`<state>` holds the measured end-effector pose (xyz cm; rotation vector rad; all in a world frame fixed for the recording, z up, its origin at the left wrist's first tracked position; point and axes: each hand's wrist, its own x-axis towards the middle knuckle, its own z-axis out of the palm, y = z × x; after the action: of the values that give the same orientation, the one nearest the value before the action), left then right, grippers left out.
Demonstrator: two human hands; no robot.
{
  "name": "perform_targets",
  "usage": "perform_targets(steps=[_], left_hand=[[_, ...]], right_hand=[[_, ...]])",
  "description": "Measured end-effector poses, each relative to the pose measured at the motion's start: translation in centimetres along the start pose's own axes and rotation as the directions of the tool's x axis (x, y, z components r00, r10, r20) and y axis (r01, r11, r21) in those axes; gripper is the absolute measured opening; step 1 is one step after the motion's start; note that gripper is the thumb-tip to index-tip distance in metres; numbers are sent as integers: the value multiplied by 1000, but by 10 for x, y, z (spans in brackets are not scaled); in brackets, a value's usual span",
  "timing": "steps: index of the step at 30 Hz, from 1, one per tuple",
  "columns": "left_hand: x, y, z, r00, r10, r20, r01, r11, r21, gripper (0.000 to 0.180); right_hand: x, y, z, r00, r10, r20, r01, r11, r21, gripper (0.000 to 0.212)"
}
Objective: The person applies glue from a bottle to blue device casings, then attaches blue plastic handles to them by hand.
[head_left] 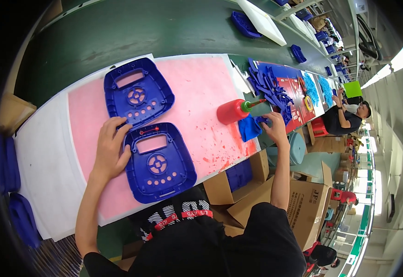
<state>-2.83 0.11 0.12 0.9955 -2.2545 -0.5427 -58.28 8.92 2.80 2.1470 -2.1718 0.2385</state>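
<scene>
Two dark blue plastic housings lie open side up before me. The nearer housing (135, 184) has a rectangular window, a round grille and red marks along its top. Behind it sits the farther housing (118, 104), of the same shape. My left hand (110, 150) rests at the left edges of both, fingers apart, thumb by the nearer one. My right hand (275, 128) pinches a small blue plastic piece (259, 119) at the mat's right side. Beside it are a bright blue cloth-like piece (249, 129) and a red squeeze bottle (229, 112) with a green collar, tipped sideways.
A pink mat (201, 87) with red smears covers the bench. Beyond my right hand lies a heap of blue plastic strips (273, 90). Cardboard boxes (259, 161) stand below the bench's near edge. A person (342, 117) sits farther along the line.
</scene>
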Motion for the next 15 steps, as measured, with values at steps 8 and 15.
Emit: perform_targets(steps=[8, 15], left_hand=[[2, -1, 5, 1000, 9, 2, -9, 1000, -15, 48], [-4, -7, 2, 1000, -8, 3, 8, 1000, -19, 47]], right_hand=[[-20, 6, -8, 905, 425, -20, -391, 850, 353, 24], [-47, -76, -41, 825, 474, 308, -315, -66, 947, 40]])
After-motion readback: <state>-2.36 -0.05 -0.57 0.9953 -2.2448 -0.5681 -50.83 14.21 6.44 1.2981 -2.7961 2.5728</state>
